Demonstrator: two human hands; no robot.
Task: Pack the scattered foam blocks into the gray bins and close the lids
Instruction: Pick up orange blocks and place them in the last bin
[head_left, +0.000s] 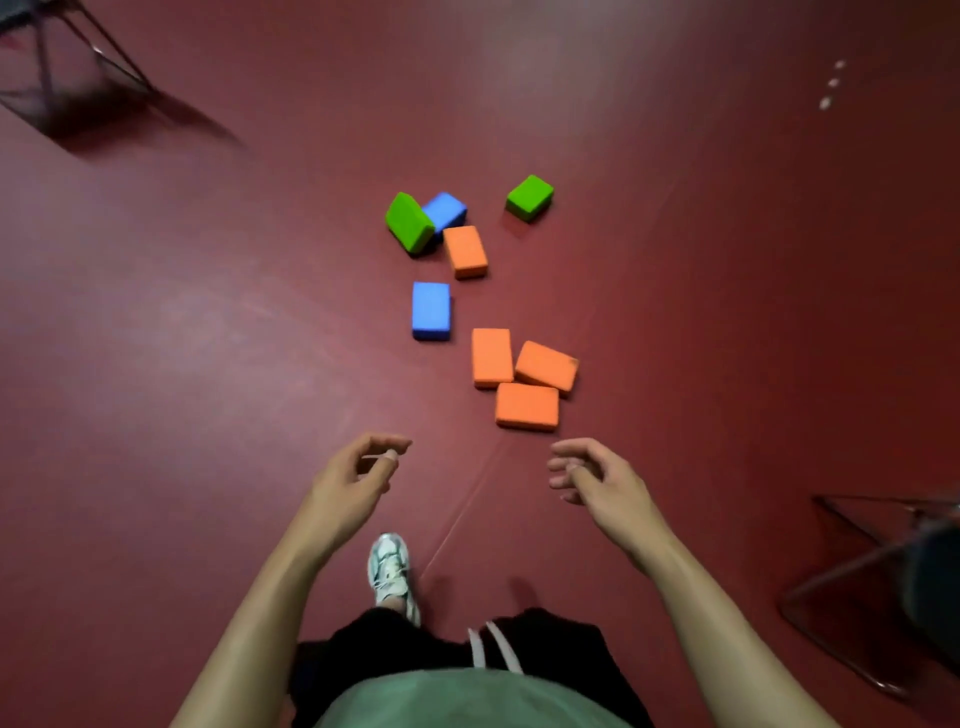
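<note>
Several foam blocks lie scattered on the dark red floor ahead of me. Three orange blocks cluster nearest: one (527, 406) closest, one (546, 365) tilted beside it, one (491, 357) to their left. A blue block (431, 310) lies flat further on. Beyond it sit an orange block (465, 251), a second blue block (444, 210), and a green block (409, 222) leaning on the blue one. Another green block (530, 197) stands apart at the right. My left hand (358, 480) and my right hand (597, 475) hover empty, fingers loosely curled, short of the nearest orange block. No gray bin is in view.
A metal chair frame (78, 67) stands at the far left. Another dark chair frame (883, 571) stands at the near right. My shoe (390, 569) is on the floor below my hands. Small white specks (831, 83) lie far right.
</note>
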